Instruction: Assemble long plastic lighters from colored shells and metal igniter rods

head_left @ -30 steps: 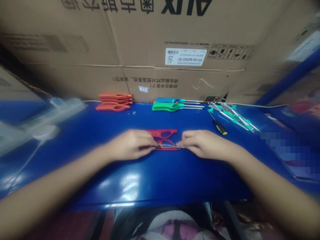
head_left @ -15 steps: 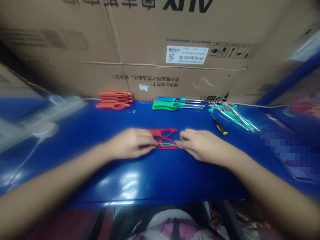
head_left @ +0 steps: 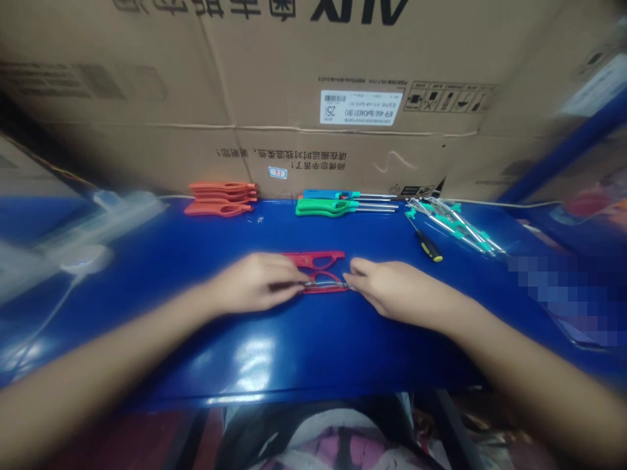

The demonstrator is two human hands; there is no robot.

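Two red lighter handle shells lie in front of me on the table. The farther shell (head_left: 321, 259) has an oval finger opening, and its left end is behind my left hand. The nearer shell (head_left: 326, 290) is between my hands, partly covered by my fingers. A thin pale wire (head_left: 326, 283) runs across it. My left hand (head_left: 262, 282) is closed in a pinch on the wire's left end. With thumb and index finger together, my right hand (head_left: 392, 287) pinches its right end. The exact fingertip contact is small and blurred.
Orange lighter handles (head_left: 220, 208) are stacked at the back left. Green (head_left: 321, 207) and blue (head_left: 318, 194) long-neck lighters lie beside them. A screwdriver (head_left: 429, 248) and metal tubes with teal parts (head_left: 455, 225) are at right. A large cardboard box (head_left: 274, 91) stands behind the blue table (head_left: 304, 352).
Both hands stay nearly in place, still pinching at the nearer red shell. The wire between them sits slightly differently. The whole view has shifted a little.
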